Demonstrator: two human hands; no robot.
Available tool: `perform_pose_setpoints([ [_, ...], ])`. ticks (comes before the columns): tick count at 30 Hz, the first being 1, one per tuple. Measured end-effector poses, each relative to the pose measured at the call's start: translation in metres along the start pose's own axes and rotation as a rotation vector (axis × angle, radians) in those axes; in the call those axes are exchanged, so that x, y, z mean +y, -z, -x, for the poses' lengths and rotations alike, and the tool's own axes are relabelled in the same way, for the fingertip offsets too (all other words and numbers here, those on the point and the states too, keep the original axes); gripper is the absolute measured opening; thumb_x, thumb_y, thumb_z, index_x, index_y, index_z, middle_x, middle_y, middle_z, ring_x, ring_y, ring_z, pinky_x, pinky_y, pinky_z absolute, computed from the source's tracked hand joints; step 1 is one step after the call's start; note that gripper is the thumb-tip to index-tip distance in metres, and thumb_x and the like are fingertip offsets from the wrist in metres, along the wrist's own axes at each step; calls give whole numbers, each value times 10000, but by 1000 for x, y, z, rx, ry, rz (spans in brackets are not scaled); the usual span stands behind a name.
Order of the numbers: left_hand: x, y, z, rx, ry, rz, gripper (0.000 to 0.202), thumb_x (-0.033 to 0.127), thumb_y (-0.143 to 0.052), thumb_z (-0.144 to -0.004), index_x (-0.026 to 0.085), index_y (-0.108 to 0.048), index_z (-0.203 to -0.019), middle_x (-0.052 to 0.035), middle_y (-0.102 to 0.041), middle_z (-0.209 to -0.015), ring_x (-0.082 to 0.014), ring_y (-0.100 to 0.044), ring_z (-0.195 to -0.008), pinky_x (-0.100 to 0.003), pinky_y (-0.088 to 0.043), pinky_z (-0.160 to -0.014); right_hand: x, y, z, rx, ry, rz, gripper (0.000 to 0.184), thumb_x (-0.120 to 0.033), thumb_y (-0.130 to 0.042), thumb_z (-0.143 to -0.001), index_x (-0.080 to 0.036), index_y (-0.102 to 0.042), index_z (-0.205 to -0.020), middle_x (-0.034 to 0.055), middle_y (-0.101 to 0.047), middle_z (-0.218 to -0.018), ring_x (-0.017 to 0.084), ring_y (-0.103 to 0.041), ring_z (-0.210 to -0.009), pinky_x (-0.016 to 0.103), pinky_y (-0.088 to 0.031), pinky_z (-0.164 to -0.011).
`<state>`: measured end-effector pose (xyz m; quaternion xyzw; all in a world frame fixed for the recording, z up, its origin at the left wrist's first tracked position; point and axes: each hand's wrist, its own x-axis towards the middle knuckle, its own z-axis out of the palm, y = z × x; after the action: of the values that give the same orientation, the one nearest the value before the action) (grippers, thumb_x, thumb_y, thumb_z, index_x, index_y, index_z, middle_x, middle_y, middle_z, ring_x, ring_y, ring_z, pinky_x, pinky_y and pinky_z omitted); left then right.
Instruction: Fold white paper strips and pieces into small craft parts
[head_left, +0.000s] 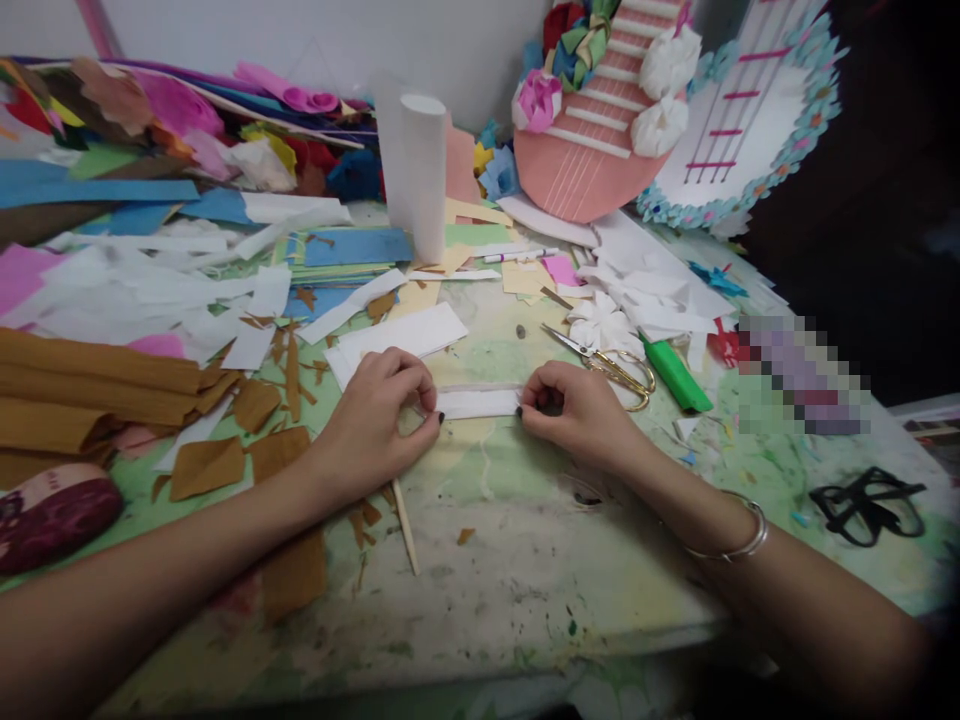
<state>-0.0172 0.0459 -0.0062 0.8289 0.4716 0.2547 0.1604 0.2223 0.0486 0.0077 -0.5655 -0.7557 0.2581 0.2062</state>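
Observation:
A folded strip of white paper (480, 402) is stretched level between my two hands, just above or on the table. My left hand (394, 405) pinches its left end between thumb and fingers. The right end is pinched the same way by my right hand (566, 405). Behind my left hand lies a flat white paper piece (420, 335). Gold-handled scissors (611, 370) rest beyond my right hand, partly covered by it. A thin wooden stick (405, 525) sticks out below my left hand.
Brown crepe paper (97, 385) and white scraps (142, 290) cover the left side. A white paper roll (425, 180) stands at the back. Paper guitars (592, 170) lean at the back right. A green tube (675, 375) and black glasses (870, 505) lie on the right.

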Motion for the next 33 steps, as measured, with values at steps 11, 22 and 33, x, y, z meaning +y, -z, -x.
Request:
perform_pose_setpoints([
  [11,1,1,1,3,-27,46,148,162,-504,-822,209,-644,-822,-55,-579,-973,-233,-507,-973,-418,-420,-882,6,-1,3,-15,103,-117,152,-87,-533,-710,-186,-638,-761,-17,-553,-684,104,-466,-623,245,-340,-598],
  [22,4,3,10,123,-195,-78,187,177,-550,-826,184,-736,-812,-107,-592,-1039,-273,-528,-1009,-474,-477,-883,6,3,9,10,180,38,289,-68,-571,-755,-219,-789,-871,34,-595,-768,144,-541,-730,285,-410,-677],
  [33,30,-5,26,64,-490,-654,287,195,-453,-933,76,-713,-924,-164,-697,-929,-308,-589,-879,-440,-492,-699,-14,-8,31,13,575,655,213,-85,-490,-892,-109,-691,-825,103,-615,-814,210,-452,-809,345,-379,-696],
])
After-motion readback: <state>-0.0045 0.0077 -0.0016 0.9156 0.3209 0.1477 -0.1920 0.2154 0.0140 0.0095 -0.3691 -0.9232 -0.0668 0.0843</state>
